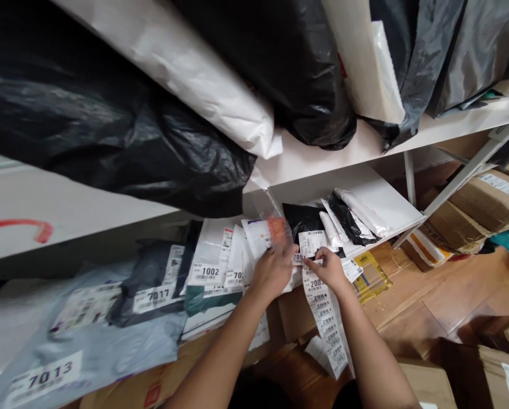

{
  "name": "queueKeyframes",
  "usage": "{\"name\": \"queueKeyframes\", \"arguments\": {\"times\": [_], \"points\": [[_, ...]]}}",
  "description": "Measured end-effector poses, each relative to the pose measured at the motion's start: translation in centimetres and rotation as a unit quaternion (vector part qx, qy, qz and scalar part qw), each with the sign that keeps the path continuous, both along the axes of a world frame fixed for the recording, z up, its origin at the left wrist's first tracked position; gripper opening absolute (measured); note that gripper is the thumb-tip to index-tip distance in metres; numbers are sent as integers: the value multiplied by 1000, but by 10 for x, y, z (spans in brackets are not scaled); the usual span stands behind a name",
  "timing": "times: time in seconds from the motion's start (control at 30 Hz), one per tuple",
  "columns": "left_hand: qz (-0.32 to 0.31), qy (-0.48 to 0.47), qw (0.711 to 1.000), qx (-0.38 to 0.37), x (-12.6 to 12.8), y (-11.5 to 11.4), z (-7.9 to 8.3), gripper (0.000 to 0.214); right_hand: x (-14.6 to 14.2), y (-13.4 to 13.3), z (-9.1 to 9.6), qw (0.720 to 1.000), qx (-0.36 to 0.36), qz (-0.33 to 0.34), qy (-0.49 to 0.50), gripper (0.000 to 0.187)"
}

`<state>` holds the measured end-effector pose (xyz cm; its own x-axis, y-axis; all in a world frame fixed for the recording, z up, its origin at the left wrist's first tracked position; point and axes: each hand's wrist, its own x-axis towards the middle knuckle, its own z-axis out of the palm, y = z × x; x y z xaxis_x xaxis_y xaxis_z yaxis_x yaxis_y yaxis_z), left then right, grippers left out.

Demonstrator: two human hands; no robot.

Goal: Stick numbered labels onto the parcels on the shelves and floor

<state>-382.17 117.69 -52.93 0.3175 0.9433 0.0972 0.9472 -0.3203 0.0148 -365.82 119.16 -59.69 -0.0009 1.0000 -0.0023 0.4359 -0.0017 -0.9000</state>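
Observation:
My right hand (pixel 331 268) pinches a long strip of white number labels (pixel 326 318), which hangs down between my forearms. The printed numbers run 2003, 2004, 2005 and on. My left hand (pixel 275 267), slightly blurred, is closed at the strip's top end, where a label reading 2001 (pixel 298 258) spans the gap between both hands. Just beyond them lies a black parcel bag (pixel 308 218) with a white shipping label (pixel 312 242). Above my left hand is a clear and orange plastic piece (pixel 276 228), partly hidden behind the fingers.
Left on the lower shelf stand numbered parcels, among them a grey bag marked 7017 (pixel 157 294) and a pale blue bag marked 7013 (pixel 122 346). Large black bags (pixel 152 130) overhang the upper shelf (pixel 305 162). Cardboard boxes (pixel 491 196) stand on the wooden floor (pixel 425 289) at right.

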Motion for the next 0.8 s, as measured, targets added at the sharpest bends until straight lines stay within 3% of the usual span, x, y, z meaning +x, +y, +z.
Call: {"name": "queueKeyframes", "arguments": {"times": [0.13,0.4,0.6,0.8], "points": [[7,45,999,-18,3,0,8,28,4,3,-9,998,-13,-32,61,41],[57,38,998,8,12,11,7,20,11,6,-7,991,-35,-44,121,51],[-127,-37,991,-3,12,15,0,31,11,8,-1,984,-55,-26,170,48],[-99,-17,995,11,11,21,-15,34,25,5,6,963,-136,82,218,41]]}}
